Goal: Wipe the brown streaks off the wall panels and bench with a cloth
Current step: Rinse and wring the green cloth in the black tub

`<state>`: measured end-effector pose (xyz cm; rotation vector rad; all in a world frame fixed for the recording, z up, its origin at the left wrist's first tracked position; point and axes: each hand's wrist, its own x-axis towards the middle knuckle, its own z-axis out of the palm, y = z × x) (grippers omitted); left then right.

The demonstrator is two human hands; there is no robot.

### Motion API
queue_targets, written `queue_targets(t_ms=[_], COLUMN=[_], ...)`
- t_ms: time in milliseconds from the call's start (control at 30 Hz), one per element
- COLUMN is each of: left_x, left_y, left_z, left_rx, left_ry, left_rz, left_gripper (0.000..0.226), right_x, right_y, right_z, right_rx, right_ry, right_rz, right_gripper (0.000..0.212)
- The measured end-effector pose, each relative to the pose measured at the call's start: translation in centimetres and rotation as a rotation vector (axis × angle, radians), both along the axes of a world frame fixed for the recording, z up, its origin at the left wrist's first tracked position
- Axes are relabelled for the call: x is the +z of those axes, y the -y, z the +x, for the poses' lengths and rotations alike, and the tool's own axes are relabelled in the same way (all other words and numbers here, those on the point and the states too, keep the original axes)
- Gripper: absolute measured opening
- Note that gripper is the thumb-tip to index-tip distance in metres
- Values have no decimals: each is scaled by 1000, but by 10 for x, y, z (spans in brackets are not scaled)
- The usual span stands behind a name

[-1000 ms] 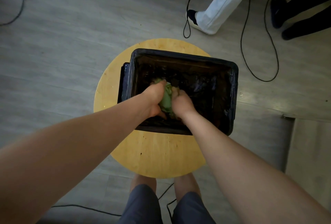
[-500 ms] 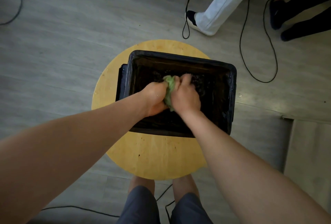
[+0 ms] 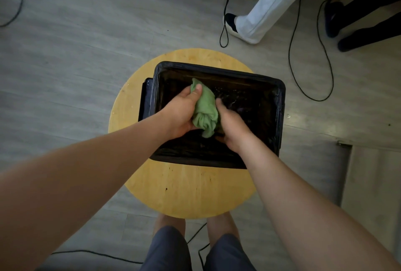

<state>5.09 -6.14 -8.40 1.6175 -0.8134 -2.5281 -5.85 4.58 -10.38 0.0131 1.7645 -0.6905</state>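
My left hand point(image 3: 180, 114) grips the green cloth point(image 3: 205, 109) from the left, its thumb pressed flat on the cloth's upper end. My right hand point(image 3: 233, 128) holds the other side, fingers curled round the bunched lower part, so the cloth sits wrung up between both palms. It hangs over the open black bin point(image 3: 217, 71), which is lined with a glossy black bag and stands on a round wooden stool point(image 3: 186, 190). Past the stool lies grey floor with a black cable point(image 3: 320, 100) looping across it, and another person's white trouser leg point(image 3: 267, 6) shows at the far edge.
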Motion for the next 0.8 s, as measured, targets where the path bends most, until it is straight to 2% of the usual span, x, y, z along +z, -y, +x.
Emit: queue_targets(t_ms=[33,100,167,233,333,400,467,500,567,633,700,800], left_x=[-2,-3,-8,-15,-17,-19,-20,-18,-15,-9,-13,-13], left_y=[-1,2,8,12,7,1,-7,-10,-14,-14,-7,1], left_z=[0,0,5,11,14,8,3,0,-4,-7,-9,-9], left_rx=[-43,-211,-439,-530,-480,-428,-333,-258,-117,-77,-43,-100], left_ry=[34,170,350,458,449,464,494,487,419,339,305,264], left_rz=[-27,-210,-403,-417,-379,-418,-394,-311,-74,105,141,112], left_gripper=[35,44,56,68,77,75,72,69,52,40,44,31], right_x=[-3,-9,-8,-7,-5,-7,-13,-17,-24,-19,-4,27], right_y=[0,1,-4,-12,-18,-12,-2,2,8,12,12,6], right_z=[2,-1,-11,-25,-27,-16,-4,1,8,18,29,44], right_rx=[-15,47,64,45,155,309,369,348,290,245,194,157], right_ry=[0,-232,-470,-591,-705,-679,-506,-420,-308,-251,-236,-356], right_rz=[-15,-3,54,106,143,160,181,179,148,61,-78,-308], right_gripper=[47,39,38,35,28,42,61,64,58,45,38,33])
